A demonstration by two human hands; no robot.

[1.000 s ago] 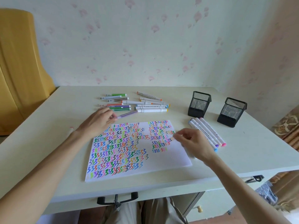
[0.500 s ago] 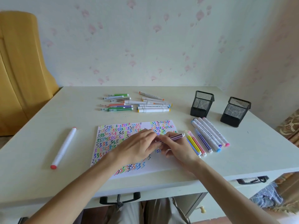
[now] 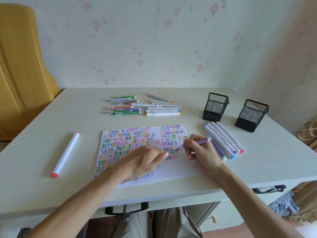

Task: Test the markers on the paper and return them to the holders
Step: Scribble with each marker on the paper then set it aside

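Purple marker (image 3: 197, 143) sits gripped in my right hand (image 3: 204, 155) over the scribbled paper (image 3: 171, 170); my left hand (image 3: 147, 160) pinches its cap (image 3: 169, 153) just beside.

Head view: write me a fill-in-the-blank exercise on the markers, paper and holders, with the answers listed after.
1. The right hand grips a ___ striped marker over the paper.
2. The number of black mesh holders standing on the table is ___.
3. The lone white marker left of the paper has ___ end caps.
4. The left hand rests on the ___.

Missing words: purple; two; red; paper
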